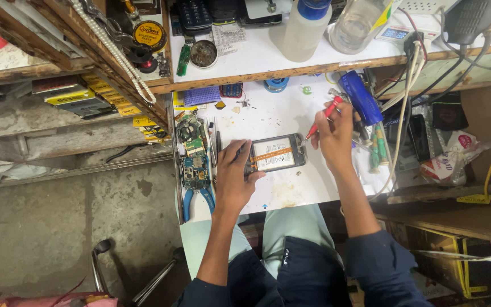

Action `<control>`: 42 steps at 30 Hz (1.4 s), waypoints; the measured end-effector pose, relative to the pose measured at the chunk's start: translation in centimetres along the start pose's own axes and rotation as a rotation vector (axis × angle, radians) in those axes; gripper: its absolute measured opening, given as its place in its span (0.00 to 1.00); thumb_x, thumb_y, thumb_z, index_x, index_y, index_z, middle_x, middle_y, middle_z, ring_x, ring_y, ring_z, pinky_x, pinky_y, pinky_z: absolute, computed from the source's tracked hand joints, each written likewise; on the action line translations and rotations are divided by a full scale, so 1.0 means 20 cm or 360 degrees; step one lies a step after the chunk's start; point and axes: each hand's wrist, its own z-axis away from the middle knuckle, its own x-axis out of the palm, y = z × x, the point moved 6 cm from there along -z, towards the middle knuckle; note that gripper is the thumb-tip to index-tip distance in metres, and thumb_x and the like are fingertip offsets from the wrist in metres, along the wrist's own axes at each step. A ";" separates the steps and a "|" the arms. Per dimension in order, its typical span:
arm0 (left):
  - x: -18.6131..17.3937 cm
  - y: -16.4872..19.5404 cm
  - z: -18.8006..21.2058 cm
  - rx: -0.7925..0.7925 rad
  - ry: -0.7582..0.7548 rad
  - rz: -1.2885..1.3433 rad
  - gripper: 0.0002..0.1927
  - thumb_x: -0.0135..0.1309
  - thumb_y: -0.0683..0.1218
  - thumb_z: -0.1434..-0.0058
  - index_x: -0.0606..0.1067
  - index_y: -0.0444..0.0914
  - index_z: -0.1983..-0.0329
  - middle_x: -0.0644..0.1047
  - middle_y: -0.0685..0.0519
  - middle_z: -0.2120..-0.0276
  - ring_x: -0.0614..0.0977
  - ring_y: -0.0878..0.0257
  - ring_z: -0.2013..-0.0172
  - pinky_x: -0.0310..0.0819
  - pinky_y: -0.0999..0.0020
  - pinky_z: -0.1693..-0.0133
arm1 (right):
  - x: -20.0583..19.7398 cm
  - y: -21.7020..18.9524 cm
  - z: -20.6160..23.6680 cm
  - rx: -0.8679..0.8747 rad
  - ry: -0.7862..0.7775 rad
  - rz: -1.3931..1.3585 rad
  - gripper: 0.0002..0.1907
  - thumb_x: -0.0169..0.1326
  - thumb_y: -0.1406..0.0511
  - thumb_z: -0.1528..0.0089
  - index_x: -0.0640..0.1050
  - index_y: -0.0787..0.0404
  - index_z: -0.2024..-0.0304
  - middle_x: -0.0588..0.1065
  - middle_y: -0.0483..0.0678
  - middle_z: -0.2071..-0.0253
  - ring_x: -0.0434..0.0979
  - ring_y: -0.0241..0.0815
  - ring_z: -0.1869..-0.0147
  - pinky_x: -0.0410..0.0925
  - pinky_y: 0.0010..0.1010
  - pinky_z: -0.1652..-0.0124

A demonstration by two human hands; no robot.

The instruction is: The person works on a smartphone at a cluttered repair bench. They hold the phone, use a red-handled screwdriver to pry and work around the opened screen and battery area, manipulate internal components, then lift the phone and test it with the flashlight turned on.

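Lying flat near the middle of the white worktop [282, 116] is one opened phone [274, 153], a rounded dark rectangle with its back off, showing a pale battery crossed by an orange strip. The left hand [235, 176] is gripping the phone's left end, fingers curled over its edge and pressing it down. The right hand [335, 135] is clenching one red-handled screwdriver [320, 121] in a pencil grip, its thin metal tip touching the phone's upper right corner.

Just left of the phone, two green circuit boards [194, 162] are lying one above the other, dense with small parts, and one pair of blue-handled pliers [196, 199] is resting below them at the worktop's edge. Beyond the right hand, one glossy blue cylinder [361, 98] is lying slanted beside several more screwdrivers. On the wooden shelf [268, 71] above, one white plastic bottle [302, 28] with a blue cap is standing beside one clear bottle [360, 23].
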 end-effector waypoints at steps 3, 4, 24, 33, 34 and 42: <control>0.00 0.00 0.00 -0.0007 -0.0010 0.0001 0.41 0.72 0.43 0.56 0.72 0.30 0.38 0.71 0.45 0.39 0.69 0.45 0.38 0.65 0.56 0.39 | -0.03 -0.12 0.09 -0.0151 -0.0050 0.0183 0.30 0.48 0.78 0.31 0.49 0.56 0.35 0.70 0.51 0.57 0.76 0.38 0.67 0.72 0.27 0.74; 0.00 0.00 0.00 -0.0010 -0.0013 -0.0001 0.41 0.72 0.43 0.57 0.72 0.30 0.38 0.71 0.45 0.39 0.69 0.45 0.38 0.65 0.56 0.39 | -0.03 -0.15 0.12 -0.0198 -0.0055 0.0226 0.33 0.48 0.80 0.32 0.47 0.56 0.34 0.70 0.52 0.55 0.77 0.38 0.64 0.74 0.28 0.73; -0.01 0.01 0.01 -0.0022 -0.0023 -0.0003 0.41 0.72 0.43 0.56 0.71 0.30 0.37 0.70 0.45 0.39 0.69 0.45 0.38 0.64 0.56 0.39 | -0.05 -0.16 0.34 -0.0414 -0.0017 0.0453 0.32 0.50 0.80 0.31 0.47 0.60 0.35 0.70 0.58 0.53 0.76 0.41 0.63 0.74 0.28 0.69; -0.01 0.01 0.01 -0.0008 -0.0006 0.0008 0.41 0.72 0.42 0.57 0.72 0.31 0.37 0.71 0.45 0.39 0.69 0.45 0.38 0.65 0.56 0.39 | 0.02 -0.24 0.37 -0.0678 -0.0117 0.0699 0.32 0.54 0.81 0.34 0.50 0.65 0.37 0.72 0.59 0.59 0.80 0.45 0.64 0.74 0.28 0.71; -0.01 0.01 0.01 0.0000 -0.0002 0.0006 0.41 0.72 0.42 0.57 0.72 0.31 0.37 0.71 0.45 0.39 0.69 0.44 0.37 0.65 0.55 0.39 | 0.03 -0.27 0.37 -0.0720 -0.0138 0.0764 0.32 0.56 0.80 0.35 0.51 0.66 0.38 0.73 0.59 0.61 0.81 0.46 0.65 0.75 0.28 0.71; -0.01 0.02 0.01 -0.0038 -0.0020 -0.0004 0.41 0.72 0.42 0.57 0.72 0.30 0.38 0.71 0.45 0.39 0.69 0.45 0.38 0.65 0.56 0.39 | 0.12 -0.52 0.36 -0.0393 -0.0370 0.1526 0.15 0.64 0.68 0.39 0.71 0.67 0.59 0.77 0.57 0.75 0.81 0.53 0.72 0.70 0.38 0.74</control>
